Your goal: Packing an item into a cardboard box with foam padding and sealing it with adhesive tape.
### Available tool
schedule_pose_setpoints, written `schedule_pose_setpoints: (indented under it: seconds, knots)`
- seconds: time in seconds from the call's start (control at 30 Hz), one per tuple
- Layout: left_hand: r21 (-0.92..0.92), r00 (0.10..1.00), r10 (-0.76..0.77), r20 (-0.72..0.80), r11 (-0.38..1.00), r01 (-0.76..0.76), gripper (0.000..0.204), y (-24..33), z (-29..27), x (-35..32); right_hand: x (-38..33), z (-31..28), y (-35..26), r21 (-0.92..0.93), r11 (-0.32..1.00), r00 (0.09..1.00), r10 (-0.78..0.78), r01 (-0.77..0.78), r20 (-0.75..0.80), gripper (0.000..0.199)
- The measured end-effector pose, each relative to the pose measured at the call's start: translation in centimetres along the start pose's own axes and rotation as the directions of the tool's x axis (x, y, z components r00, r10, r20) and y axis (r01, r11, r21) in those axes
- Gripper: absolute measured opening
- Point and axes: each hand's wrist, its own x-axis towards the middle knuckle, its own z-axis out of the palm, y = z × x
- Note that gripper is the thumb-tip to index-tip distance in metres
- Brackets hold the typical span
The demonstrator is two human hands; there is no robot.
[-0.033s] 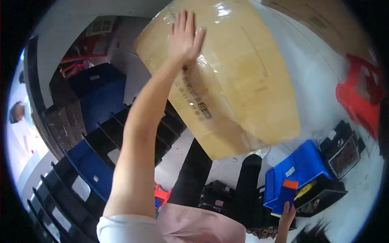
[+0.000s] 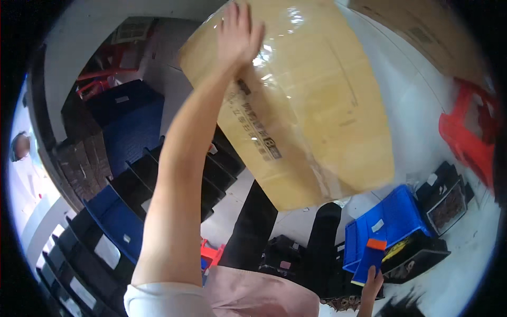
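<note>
A large brown cardboard carton [image 2: 338, 105] fills the upper middle, printed in dark ink. Strips of shiny clear tape [image 2: 262, 58] run over its surface. My left hand [image 2: 238, 39] lies flat near the carton's far left edge, fingers apart, the arm stretched across from below. At the lower right, my right hand [image 2: 373, 286] is wrapped round a flat blue tool with an orange end [image 2: 369, 261] and a yellow lower edge; its exact kind is unclear. That tool is just in front of a blue bin, and only part of the right hand shows.
The blue plastic bin [image 2: 388, 219] and a black bin [image 2: 417, 261] stand on the pale floor. A red plastic stool [image 2: 465, 127] is at the right, another carton [image 2: 417, 37] at the far right. Black crates [image 2: 79, 269] and dark blue bins [image 2: 129, 137] line the left.
My left hand has slid slightly farther up the carton. The carton has shifted a little right and down. My right hand keeps its hold on the blue tool, which has tilted slightly.
</note>
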Motion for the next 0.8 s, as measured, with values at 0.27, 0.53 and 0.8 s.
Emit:
schedule_pose_setpoints:
  seconds: [0.27,0.53,0.8]
  knots:
    - [-0.071,0.659,-0.319,0.681,0.867,0.493,0.073,-7.3,-1.8,9.4,-4.3,2.4,4.9,-0.692,0.676,0.965,-0.131,0.253,0.226,0.067]
    - [-0.298,0.561,-0.295,0.773,0.611,0.733,0.067,-14.2,-2.6,9.7,-4.6,3.7,-1.9,-0.162,0.987,0.989,0.041,-0.018,0.142,0.03]
    - [-0.173,0.994,-0.084,0.066,0.98,0.095,0.055,9.6,-3.4,-3.1,-11.3,-0.9,-4.4,-0.065,0.992,0.993,-0.109,0.106,-0.036,0.029]
